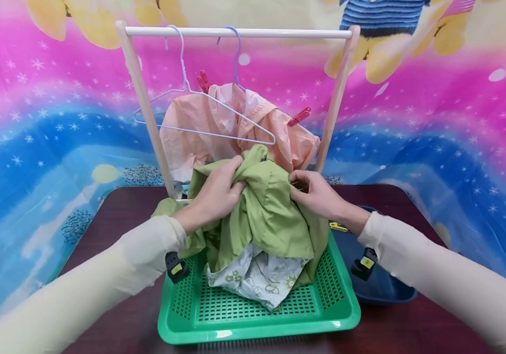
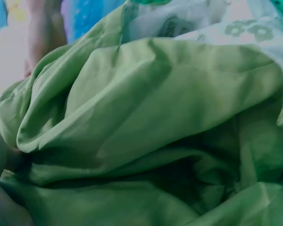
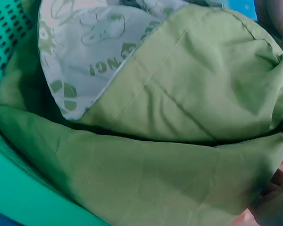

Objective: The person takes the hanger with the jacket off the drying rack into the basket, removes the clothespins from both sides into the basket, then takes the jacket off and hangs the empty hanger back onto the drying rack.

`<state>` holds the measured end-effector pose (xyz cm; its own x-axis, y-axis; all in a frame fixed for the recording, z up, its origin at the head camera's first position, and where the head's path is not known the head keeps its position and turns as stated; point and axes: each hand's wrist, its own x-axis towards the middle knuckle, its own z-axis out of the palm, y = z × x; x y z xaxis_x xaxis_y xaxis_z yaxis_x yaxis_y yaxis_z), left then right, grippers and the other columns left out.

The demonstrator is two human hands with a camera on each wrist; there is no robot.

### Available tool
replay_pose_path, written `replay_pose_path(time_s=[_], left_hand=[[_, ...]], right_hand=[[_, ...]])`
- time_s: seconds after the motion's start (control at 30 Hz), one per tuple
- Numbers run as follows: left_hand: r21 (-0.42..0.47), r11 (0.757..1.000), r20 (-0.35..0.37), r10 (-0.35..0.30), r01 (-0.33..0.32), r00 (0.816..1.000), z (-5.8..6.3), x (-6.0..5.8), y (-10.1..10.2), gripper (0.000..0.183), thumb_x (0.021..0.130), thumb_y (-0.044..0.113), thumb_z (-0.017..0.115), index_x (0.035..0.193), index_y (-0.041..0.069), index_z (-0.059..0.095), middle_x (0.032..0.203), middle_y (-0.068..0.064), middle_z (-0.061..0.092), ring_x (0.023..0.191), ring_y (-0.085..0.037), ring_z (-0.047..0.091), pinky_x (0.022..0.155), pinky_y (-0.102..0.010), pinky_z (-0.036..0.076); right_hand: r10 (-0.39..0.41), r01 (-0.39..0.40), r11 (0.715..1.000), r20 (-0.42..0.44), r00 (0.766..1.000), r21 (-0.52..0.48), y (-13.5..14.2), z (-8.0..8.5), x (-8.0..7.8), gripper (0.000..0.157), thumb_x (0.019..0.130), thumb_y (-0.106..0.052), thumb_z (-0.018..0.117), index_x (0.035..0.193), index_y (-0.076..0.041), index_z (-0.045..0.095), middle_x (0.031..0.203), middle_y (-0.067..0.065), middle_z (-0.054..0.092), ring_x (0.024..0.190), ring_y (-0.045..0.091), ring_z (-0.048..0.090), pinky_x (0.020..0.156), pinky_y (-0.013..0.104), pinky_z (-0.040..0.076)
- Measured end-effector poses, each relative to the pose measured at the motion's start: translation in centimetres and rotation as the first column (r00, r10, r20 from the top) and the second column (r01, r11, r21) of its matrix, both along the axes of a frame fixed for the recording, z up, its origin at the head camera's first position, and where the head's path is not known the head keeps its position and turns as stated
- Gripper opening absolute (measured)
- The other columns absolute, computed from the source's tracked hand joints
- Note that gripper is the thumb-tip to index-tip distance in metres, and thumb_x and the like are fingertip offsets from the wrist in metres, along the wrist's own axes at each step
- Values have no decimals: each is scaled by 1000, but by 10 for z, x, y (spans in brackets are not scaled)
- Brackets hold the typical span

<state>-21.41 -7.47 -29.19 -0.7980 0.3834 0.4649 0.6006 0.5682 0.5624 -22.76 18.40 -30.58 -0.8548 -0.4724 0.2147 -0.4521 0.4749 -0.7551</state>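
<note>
The green garment (image 1: pixel 270 211) is bunched between both hands, its white patterned lining (image 1: pixel 259 275) spilling below the fingers into the basket (image 1: pixel 259 335). The left hand (image 1: pixel 217 194) has thumb and fingers closed on a fold near the top; the right hand (image 1: pixel 319 195) pinches the opposite edge, though its fingertips are partly hidden, so how firmly is hard to tell. Just above the fingers hangs a bare hanger (image 1: pixel 204 133). The step in hand looks like sorting the folds; the next move seems to call for holding both pinches while freeing the cloth beneath them.
</note>
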Motion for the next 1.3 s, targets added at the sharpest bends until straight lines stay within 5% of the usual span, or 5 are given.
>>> replay_pose_path(time_s=[0.2, 0.47, 0.77, 1.03, 1.3], left_hand=[[-121, 992, -154, -43, 24, 987, -11, 27, 11, 14, 90, -4, 61, 97, 5, 54, 95, -10, 61, 95, -26, 60, 91, -42, 52], [-331, 940, -163, -146, 85, 976, -30, 60, 20, 18, 89, -1, 65, 100, 12, 60, 99, -2, 72, 94, -22, 67, 90, -38, 56], [-503, 825, 161, -204, 258, 966, -44, 74, 29, 21, 86, 0, 67, 99, 17, 64, 93, 2, 71, 88, -16, 69, 79, -35, 58], [-514, 770, 378, -193, 378, 906, -58, 69, 31, 24, 86, -4, 63, 97, 15, 71, 95, 0, 74, 87, -14, 70, 77, -30, 57], [-554, 720, 443, -170, 417, 880, -65, 64, 39, 27, 86, -5, 63, 98, 16, 76, 98, -1, 77, 91, -16, 72, 81, -26, 57]], right_hand=[[78, -79, 997, 44, 996, 23, 4, 1, 22, 23, 107, -12, 49, 117, -7, 69, 103, 10, 71, 81, 11, 66, 73, 27, 55], [200, -201, 948, 30, 979, 244, 6, -7, 46, 21, 103, -24, 60, 120, -18, 70, 110, -2, 71, 93, 10, 64, 81, 31, 55], [322, -403, 834, 262, 910, 376, 0, -20, 58, 10, 102, -22, 60, 98, -18, 68, 66, -6, 48, 55, 3, 44, 61, 22, 42], [301, -504, 681, 424, 854, 532, -16, -31, 60, 18, 103, -31, 58, 119, -24, 64, 108, -4, 67, 88, 2, 60, 82, 23, 47], [248, -583, 537, 547, 800, 609, -30, -37, 58, 8, 104, -25, 55, 108, -22, 61, 85, -5, 52, 76, 7, 51, 76, 22, 43]])
